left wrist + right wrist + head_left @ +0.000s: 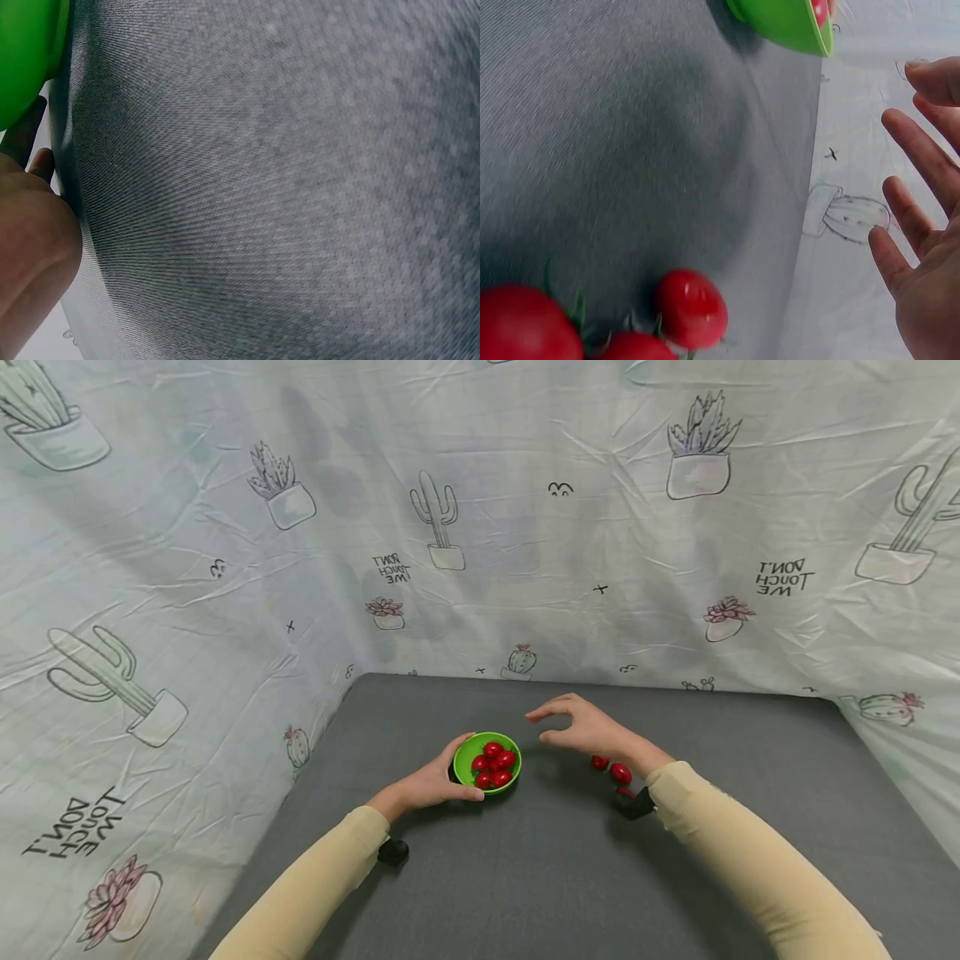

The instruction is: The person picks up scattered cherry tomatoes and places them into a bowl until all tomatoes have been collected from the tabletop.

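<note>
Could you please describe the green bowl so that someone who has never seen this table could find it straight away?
Start at the grey table walled in by cactus-print sheets. Near its middle, the left hand grips a small round green bowl by its near-left rim. It is the only container and the only bright green thing there, holding several red cherry tomatoes, unlike the loose tomatoes lying on the cloth beneath the right hand.

Green bowl [512, 777], red tomatoes [492, 764], grey table [525, 877], pale cactus-print cloth [525, 527], beige sleeves [750, 852]
</note>
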